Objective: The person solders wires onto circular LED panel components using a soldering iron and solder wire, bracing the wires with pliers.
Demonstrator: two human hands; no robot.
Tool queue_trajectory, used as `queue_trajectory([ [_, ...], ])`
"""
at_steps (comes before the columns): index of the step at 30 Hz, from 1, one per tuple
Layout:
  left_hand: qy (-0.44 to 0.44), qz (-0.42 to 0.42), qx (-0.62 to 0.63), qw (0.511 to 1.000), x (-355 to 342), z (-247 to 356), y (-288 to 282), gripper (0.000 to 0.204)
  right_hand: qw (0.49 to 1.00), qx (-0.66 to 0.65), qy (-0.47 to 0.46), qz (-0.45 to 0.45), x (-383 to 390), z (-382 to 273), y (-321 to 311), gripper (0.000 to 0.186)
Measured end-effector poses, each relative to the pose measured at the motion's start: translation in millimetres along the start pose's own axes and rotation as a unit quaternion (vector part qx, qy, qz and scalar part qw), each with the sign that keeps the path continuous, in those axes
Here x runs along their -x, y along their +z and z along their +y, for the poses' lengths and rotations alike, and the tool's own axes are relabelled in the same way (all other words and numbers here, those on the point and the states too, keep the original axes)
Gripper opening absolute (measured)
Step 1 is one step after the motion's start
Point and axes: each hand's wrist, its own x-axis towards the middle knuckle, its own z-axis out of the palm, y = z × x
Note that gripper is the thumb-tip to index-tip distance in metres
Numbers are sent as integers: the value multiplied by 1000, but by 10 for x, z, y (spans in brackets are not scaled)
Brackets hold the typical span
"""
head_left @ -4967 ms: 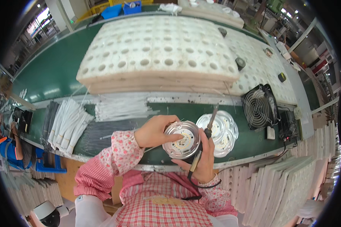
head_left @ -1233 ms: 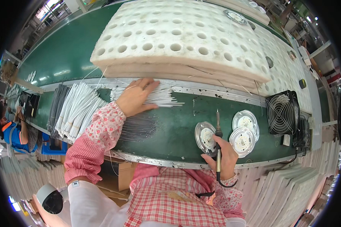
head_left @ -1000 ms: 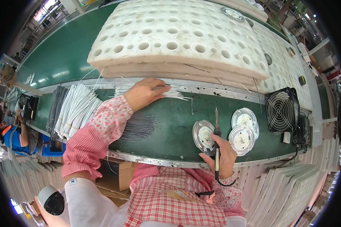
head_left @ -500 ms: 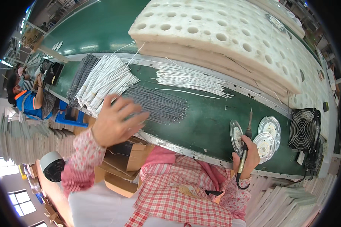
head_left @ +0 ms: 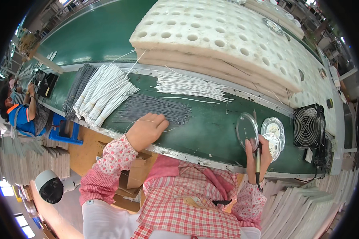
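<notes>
Red-and-white checked apron (head_left: 167, 217), pale cuffs (head_left: 119, 153) with red print, pink striped oversleeves (head_left: 99, 184), white sleeves (head_left: 101, 219) beneath

I see the round, glossy disc (head_left: 247, 130) tipped up near edge-on above the green bench, its rim held by the right hand (head_left: 265, 155). In that same grip I have the soldering iron (head_left: 258, 162), handle tan, tip pointing away. The dark grey wires (head_left: 151, 107) lie flat in a loose, roughly parallel bundle, the left hand (head_left: 147, 129) at their near edge.
</notes>
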Motion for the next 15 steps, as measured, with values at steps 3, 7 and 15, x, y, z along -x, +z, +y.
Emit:
queue_trajectory([
  [3,23,-40,-96,994,-107,102,-67,17,1000,-10,1,-20,59,-15,17,29],
  [7,-62,-8,50,997,4,-7,-117,22,999,-32,37,-12,108,-9,43,30],
  [15,-301,86,-209,926,888,-963,-252,67,993,-45,107,-20,135,139,61,27],
])
